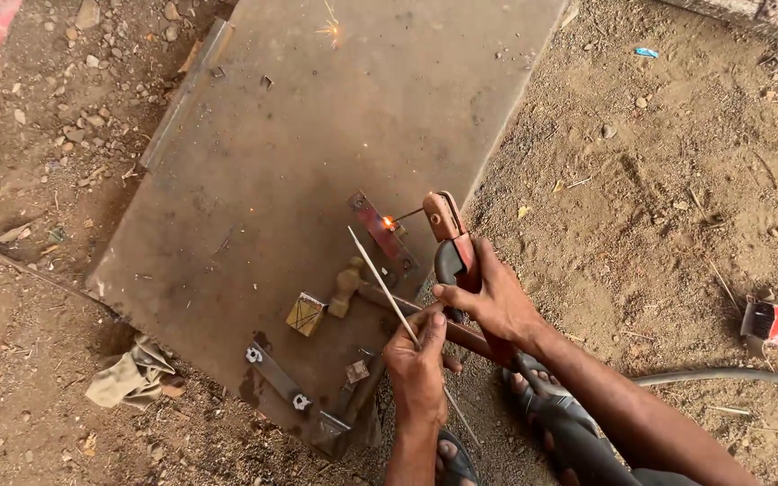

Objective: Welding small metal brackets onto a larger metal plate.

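Arc welding on a steel plate (317, 117) laid on the dirt ground.

The right hand (493, 301) is clenched around an electrode holder (447, 236), whose short rod tip glows orange against a small reddish flat bar (378, 229) lying on the plate, so the arc meets the workpiece. The left hand (418, 364) pinches a spare welding rod (389, 292) in its fingers, angled up and away from the glow, probably kept ready. A hammer (348, 286) and a small square block (305, 314) lie just beside the hands; a cable (731, 376) trails off to the right.
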